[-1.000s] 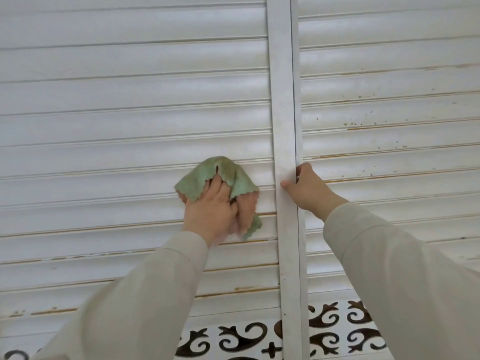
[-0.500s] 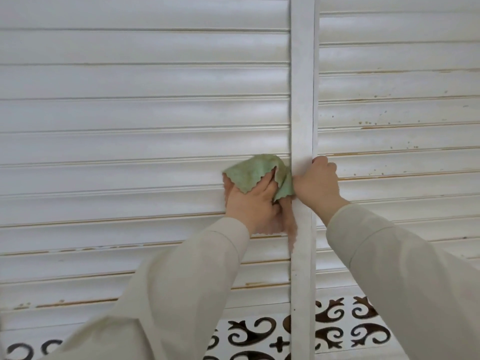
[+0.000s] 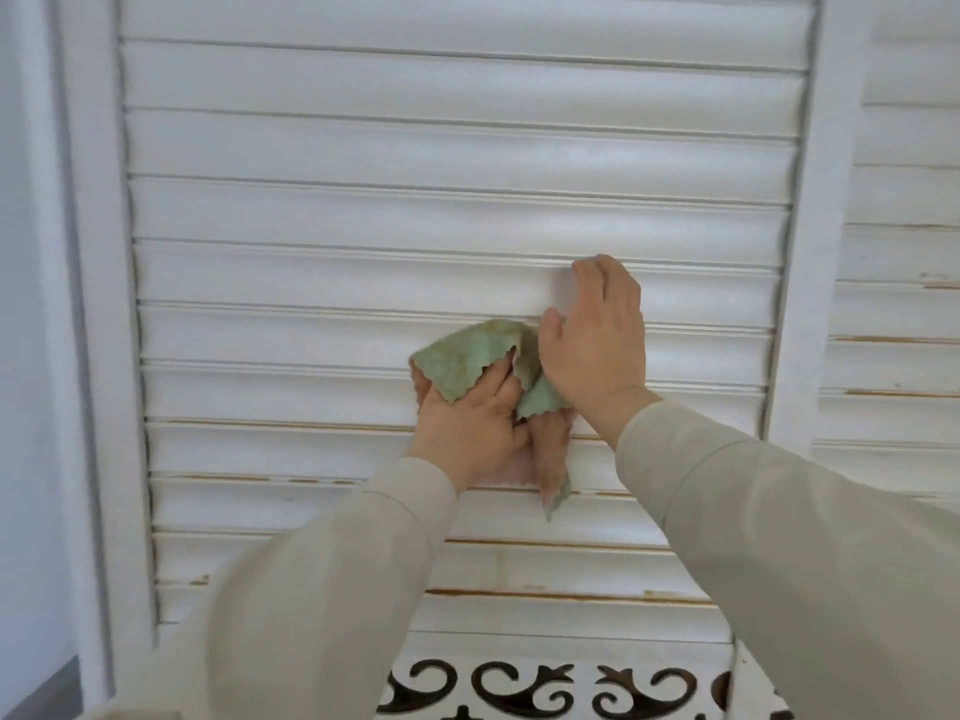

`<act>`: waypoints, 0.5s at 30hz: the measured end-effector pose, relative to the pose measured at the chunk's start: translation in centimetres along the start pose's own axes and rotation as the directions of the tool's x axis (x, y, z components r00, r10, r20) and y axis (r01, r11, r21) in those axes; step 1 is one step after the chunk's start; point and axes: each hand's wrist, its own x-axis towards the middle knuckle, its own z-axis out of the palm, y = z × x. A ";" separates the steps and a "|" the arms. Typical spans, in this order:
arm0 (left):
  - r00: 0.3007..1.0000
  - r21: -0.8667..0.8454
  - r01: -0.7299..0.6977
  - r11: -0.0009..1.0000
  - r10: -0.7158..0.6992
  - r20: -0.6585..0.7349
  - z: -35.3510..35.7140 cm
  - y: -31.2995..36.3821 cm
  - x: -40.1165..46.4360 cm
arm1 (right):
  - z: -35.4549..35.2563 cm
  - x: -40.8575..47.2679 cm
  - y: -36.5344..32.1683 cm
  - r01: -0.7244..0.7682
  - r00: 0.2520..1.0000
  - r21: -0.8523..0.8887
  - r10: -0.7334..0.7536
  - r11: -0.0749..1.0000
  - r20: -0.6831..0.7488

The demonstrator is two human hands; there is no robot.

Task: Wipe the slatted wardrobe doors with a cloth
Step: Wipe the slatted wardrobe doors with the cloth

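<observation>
A white slatted wardrobe door [image 3: 322, 283] fills the view, with brownish grime lines along its lower slats. My left hand [image 3: 470, 426] grips a green cloth [image 3: 462, 361] with a pinkish underside and presses it against a slat at mid-height. My right hand [image 3: 597, 345] rests flat on the slats just right of the cloth, fingers straight, touching the cloth's edge. A second slatted door [image 3: 904, 262] shows at the right, past the vertical frame post [image 3: 810, 252].
The door's left frame [image 3: 93, 304] borders a pale wall [image 3: 21, 356]. Below the slats runs a white panel with dark scroll cut-outs [image 3: 519, 688]. My beige sleeves cover the lower part of the view.
My right hand left the vertical post and now lies flat on the slats beside the cloth. The view shifted left, so the post sits far right. The left hand still holds the cloth.
</observation>
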 end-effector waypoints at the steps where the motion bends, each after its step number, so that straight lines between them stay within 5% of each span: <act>1: 0.998 0.007 0.040 0.999 -0.040 0.045 -0.1 -2.5 -0.8 | 1.1 0.1 -1.4 0.037 0.999 -0.024 -0.036 0.999 0.020; 15: 0.936 -0.088 0.350 0.932 -0.351 0.004 -2.7 -22.1 -8.2 | 9.2 -0.2 -13.2 0.130 0.989 -0.184 -0.115 0.974 0.091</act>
